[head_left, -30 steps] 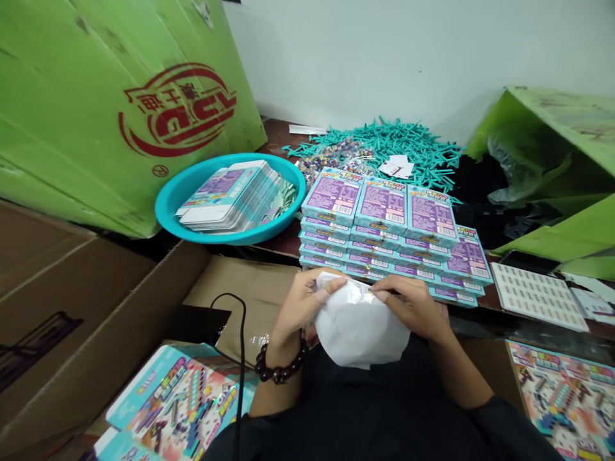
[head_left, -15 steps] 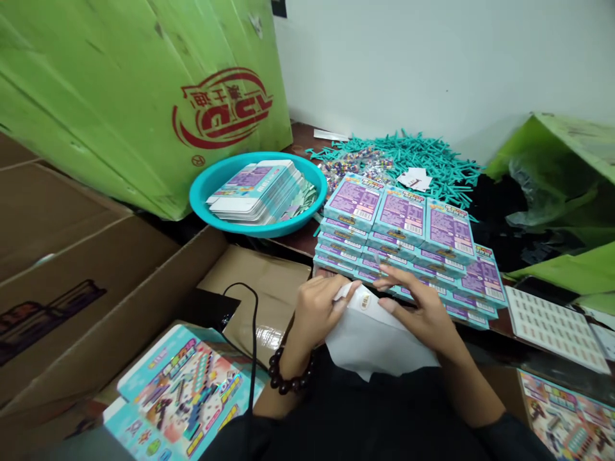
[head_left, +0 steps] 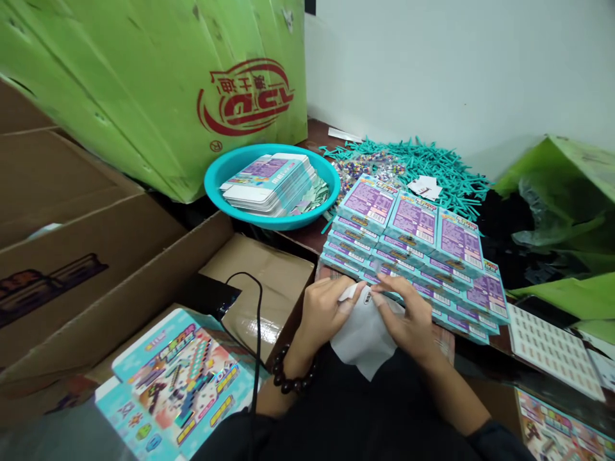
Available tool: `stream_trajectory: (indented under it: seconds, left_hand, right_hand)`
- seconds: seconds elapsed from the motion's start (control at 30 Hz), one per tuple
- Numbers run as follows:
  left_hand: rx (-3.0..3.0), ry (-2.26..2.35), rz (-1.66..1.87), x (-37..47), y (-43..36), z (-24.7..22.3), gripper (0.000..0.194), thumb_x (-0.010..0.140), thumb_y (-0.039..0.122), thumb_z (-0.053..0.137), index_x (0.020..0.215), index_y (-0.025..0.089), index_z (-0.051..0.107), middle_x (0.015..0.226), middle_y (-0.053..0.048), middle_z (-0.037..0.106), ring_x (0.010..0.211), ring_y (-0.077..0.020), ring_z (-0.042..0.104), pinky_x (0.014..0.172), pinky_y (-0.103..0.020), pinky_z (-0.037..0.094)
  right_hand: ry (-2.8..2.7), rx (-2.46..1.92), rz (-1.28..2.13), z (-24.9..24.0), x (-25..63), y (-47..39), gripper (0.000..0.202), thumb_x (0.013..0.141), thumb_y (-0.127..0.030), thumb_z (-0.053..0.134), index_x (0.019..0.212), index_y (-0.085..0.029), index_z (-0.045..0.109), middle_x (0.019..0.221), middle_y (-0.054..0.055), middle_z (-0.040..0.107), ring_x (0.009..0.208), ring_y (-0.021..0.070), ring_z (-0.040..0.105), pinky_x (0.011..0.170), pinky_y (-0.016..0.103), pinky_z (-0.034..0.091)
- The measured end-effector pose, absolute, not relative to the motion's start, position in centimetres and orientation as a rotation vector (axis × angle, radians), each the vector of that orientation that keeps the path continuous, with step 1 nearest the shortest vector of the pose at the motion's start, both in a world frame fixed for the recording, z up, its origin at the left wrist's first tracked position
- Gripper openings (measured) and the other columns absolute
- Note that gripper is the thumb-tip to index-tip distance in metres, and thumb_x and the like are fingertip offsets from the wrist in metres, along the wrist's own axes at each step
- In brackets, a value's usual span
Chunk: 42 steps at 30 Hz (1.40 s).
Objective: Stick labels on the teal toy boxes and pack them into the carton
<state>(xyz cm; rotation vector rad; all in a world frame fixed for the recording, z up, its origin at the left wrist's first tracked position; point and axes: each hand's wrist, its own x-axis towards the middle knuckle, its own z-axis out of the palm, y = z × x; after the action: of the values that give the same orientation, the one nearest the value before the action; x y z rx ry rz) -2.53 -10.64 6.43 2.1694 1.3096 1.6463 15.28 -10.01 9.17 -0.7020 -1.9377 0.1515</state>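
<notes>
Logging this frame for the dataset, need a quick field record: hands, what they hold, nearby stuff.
left hand: grip on the upper left edge of the white bag
right hand: grip on the bag's top edge, fingertips by a small dark mark
wrist: beaded bracelet on the left
ahead: stacked teal boxes
left of stack: teal basin with flat box blanks
far: teal sticks pile
right: sticker sheet

Small packing workshop, toy goods. Middle of frame: stacks of identical teal boxes (head_left: 413, 246) on dark desk (head_left: 312, 234). Upper middle: teal basin (head_left: 221, 186) holding flat unfolded cartons (head_left: 269, 182); behind stacks, heap of teal plastic sticks (head_left: 432, 166) and bagged beads (head_left: 358, 168). Left side: brown shipping cartons (head_left: 81, 256), green printed cardboard (head_left: 144, 83). Right edge: sticker sheet (head_left: 552, 349).
</notes>
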Motion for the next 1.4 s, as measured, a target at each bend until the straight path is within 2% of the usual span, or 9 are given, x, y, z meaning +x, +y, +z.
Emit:
stream_trajectory:
  seconds: [0.13,0.23,0.37,0.5,0.63,0.9,1.03,1.27,1.4]
  left_hand:
    - [1.858,1.437,1.548,-2.9,-10.1,5.5,0.034,0.101,0.037,0.056,0.073,0.018,0.063,0.064,0.002,0.061,0.059,-0.0115,0.055,0.061,-0.025,0.039]
    - [1.784,1.505,1.263,-4.4,-8.5,4.6,0.034,0.099,0.042,0.056,0.078,0.019,0.069,0.072,-0.001,0.069,0.069,-0.0167,0.063,0.067,-0.027,0.042]
    - [1.786,1.348,1.104,-6.9,-5.1,2.4,0.024,0.091,0.038,0.063,0.105,0.021,0.071,0.102,-0.004,0.076,0.095,-0.0245,0.070,0.085,-0.031,0.049]
    - [1.804,1.058,1.147,-8.2,-1.6,0.3,0.057,0.086,0.036,0.068,0.139,0.019,0.054,0.142,-0.009,0.061,0.129,-0.0276,0.058,0.109,-0.037,0.044]
    - [1.801,0.936,1.155,-8.2,0.8,-0.9,0.080,0.083,0.034,0.071,0.154,0.016,0.038,0.162,-0.013,0.039,0.151,-0.0281,0.034,0.125,-0.041,0.026]
    - [1.777,0.815,1.125,-8.3,2.1,-2.1,0.086,0.082,0.033,0.073,0.158,0.020,0.035,0.166,-0.011,0.032,0.154,-0.0289,0.028,0.127,-0.043,0.021]
    - [1.784,0.748,1.084,-8.7,2.2,-2.1,0.092,0.081,0.033,0.075,0.160,0.022,0.030,0.169,-0.011,0.025,0.155,-0.0288,0.024,0.128,-0.045,0.018]
    - [1.818,0.733,1.052,-9.0,2.5,-2.5,0.095,0.081,0.033,0.075,0.162,0.022,0.027,0.169,-0.010,0.022,0.156,-0.0281,0.022,0.128,-0.043,0.018]
    - [1.821,0.714,1.071,-8.9,2.5,-2.7,0.094,0.081,0.031,0.075,0.162,0.023,0.027,0.170,-0.009,0.022,0.156,-0.0279,0.021,0.128,-0.042,0.019]
  right_hand:
    - [-1.964,-0.523,0.152,7.9,14.7,-9.5,0.065,0.084,0.002,0.066,0.139,-0.032,0.057,0.095,0.004,0.072,0.087,0.0199,0.066,0.076,0.038,0.059]
    - [-1.748,-0.573,0.495,7.8,14.5,-8.6,0.054,0.086,-0.005,0.067,0.132,-0.033,0.060,0.091,0.001,0.070,0.085,0.0181,0.068,0.081,0.039,0.059]
    - [-1.613,-0.879,1.027,7.9,14.4,-4.8,0.020,0.085,-0.027,0.071,0.105,-0.022,0.069,0.085,0.002,0.070,0.072,0.0149,0.068,0.067,0.030,0.056]
    - [-1.666,-1.099,1.318,6.7,13.5,-0.1,0.030,0.078,-0.042,0.070,0.092,-0.016,0.067,0.059,-0.002,0.065,0.041,0.0091,0.051,0.046,0.024,0.042]
    - [-1.610,-1.210,1.232,5.2,12.5,2.1,0.038,0.073,-0.047,0.067,0.096,-0.016,0.065,0.060,-0.003,0.064,0.034,0.0080,0.045,0.039,0.023,0.035]
    - [-1.594,-1.184,0.955,4.3,12.4,0.2,0.048,0.085,-0.047,0.061,0.124,-0.019,0.060,0.073,-0.003,0.069,0.037,0.0059,0.043,0.038,0.022,0.038]
    - [-1.619,-1.183,1.018,2.8,11.7,-0.1,0.043,0.087,-0.046,0.060,0.120,-0.018,0.059,0.080,0.000,0.072,0.035,0.0053,0.042,0.036,0.021,0.035]
    - [-1.916,-1.159,0.417,1.6,12.3,0.3,0.036,0.096,-0.036,0.048,0.121,-0.017,0.066,0.102,0.008,0.077,0.052,0.0121,0.054,0.058,0.028,0.050]
    - [-2.049,-1.055,0.184,2.1,13.3,-0.3,0.033,0.097,-0.028,0.047,0.110,-0.017,0.075,0.089,0.008,0.076,0.062,0.0153,0.061,0.066,0.030,0.053]
